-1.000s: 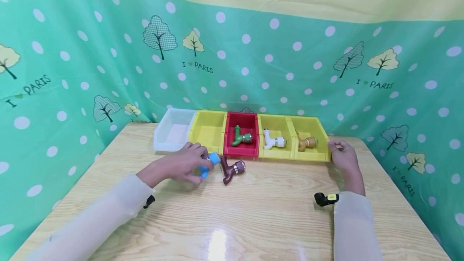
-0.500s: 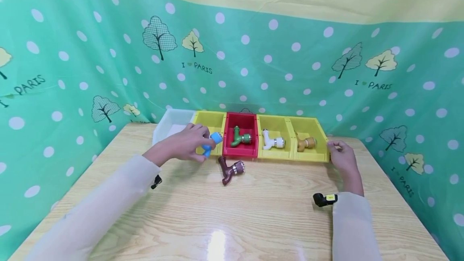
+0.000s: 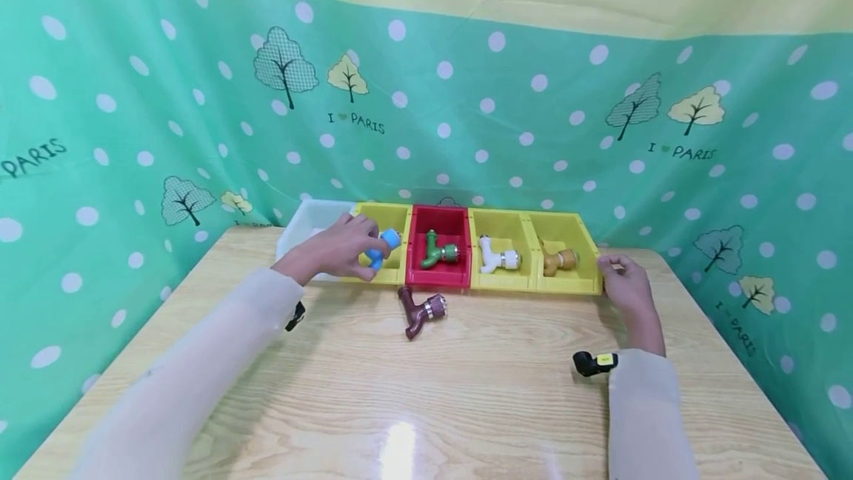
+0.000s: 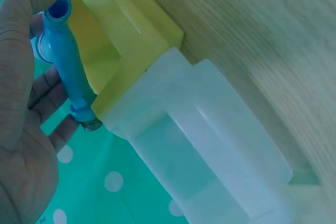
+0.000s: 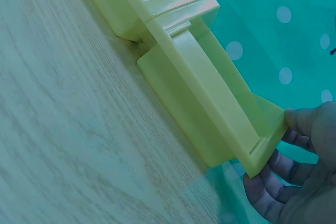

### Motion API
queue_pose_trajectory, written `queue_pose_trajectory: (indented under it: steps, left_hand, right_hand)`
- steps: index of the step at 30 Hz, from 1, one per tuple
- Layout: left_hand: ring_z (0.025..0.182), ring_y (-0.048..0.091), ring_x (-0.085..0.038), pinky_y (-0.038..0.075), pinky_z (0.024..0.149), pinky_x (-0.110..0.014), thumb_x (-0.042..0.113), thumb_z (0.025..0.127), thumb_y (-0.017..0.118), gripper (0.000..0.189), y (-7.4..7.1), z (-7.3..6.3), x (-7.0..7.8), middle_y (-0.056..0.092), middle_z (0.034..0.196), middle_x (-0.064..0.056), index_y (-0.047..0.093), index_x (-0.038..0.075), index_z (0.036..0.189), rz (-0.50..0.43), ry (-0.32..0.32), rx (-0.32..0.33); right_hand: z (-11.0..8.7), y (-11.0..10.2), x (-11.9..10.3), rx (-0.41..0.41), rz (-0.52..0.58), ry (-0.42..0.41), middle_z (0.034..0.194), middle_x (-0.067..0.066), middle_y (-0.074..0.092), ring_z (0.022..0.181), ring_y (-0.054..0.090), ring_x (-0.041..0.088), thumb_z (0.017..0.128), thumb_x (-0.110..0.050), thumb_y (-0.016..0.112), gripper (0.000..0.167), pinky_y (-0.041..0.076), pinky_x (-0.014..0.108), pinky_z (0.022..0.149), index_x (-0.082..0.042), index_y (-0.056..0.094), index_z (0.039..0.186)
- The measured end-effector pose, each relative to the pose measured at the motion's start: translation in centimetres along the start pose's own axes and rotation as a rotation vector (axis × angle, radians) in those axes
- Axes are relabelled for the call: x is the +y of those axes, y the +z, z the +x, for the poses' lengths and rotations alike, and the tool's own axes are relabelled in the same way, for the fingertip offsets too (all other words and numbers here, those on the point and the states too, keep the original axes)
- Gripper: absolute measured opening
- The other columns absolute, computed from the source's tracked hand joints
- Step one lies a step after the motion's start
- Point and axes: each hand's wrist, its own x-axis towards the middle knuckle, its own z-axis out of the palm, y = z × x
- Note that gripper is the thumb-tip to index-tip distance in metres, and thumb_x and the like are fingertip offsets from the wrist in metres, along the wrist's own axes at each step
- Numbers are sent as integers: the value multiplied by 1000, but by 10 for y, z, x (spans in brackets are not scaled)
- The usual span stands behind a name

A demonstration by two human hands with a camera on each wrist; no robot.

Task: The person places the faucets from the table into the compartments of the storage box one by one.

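My left hand point(image 3: 342, 246) pinches a blue tap point(image 3: 383, 247) above the left yellow bin point(image 3: 397, 272). In the left wrist view the blue tap point(image 4: 71, 64) hangs between thumb and fingers, its open spout end beside the thumb. My right hand point(image 3: 629, 287) grips the outer side wall of the rightmost yellow bin point(image 3: 578, 287); the right wrist view shows fingers and thumb at that bin's corner point(image 5: 262, 150). A maroon tap point(image 3: 420, 312) lies on the table in front of the bins.
A green tap point(image 3: 440, 250) lies in the red bin point(image 3: 440, 281). A white tap point(image 3: 498, 256) and an orange-brown tap point(image 3: 558, 261) lie in yellow bins to its right. At the row's left end stands a translucent white bin point(image 3: 293, 232). A dotted curtain point(image 3: 453, 110) hangs behind the wooden table point(image 3: 466, 391).
My left hand has lifted the blue tap from beside the maroon tap and carried it back over the left yellow bin. My right hand has stayed at the rightmost bin.
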Motion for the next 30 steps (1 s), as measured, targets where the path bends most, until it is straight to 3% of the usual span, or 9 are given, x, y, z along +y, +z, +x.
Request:
queue_pose_trajectory:
  steps: [14,22,30]
  left_hand:
    - [102,48,-24,43,89,-43,32,86,74,25,-6,30,-17,59,105,-1,75,26,111,66,10,-144]
    - [98,46,-24,43,88,-41,28,88,76,25,-3,36,-24,57,103,-2,76,25,112,70,21,-182]
    - [94,47,-22,47,79,-35,24,90,79,24,-4,43,-21,58,103,-6,75,22,113,49,23,-306]
  right_hand:
    - [0,0,4,4,0,7,127,19,50,105,51,26,110,-42,39,48,52,36,84,-4,50,138]
    - [-2,2,-1,-2,13,-5,134,21,49,110,50,27,110,-45,40,51,50,35,85,-4,50,138]
    - [1,1,-1,0,8,15,128,19,50,107,50,27,110,-46,40,51,49,35,83,-5,50,138]
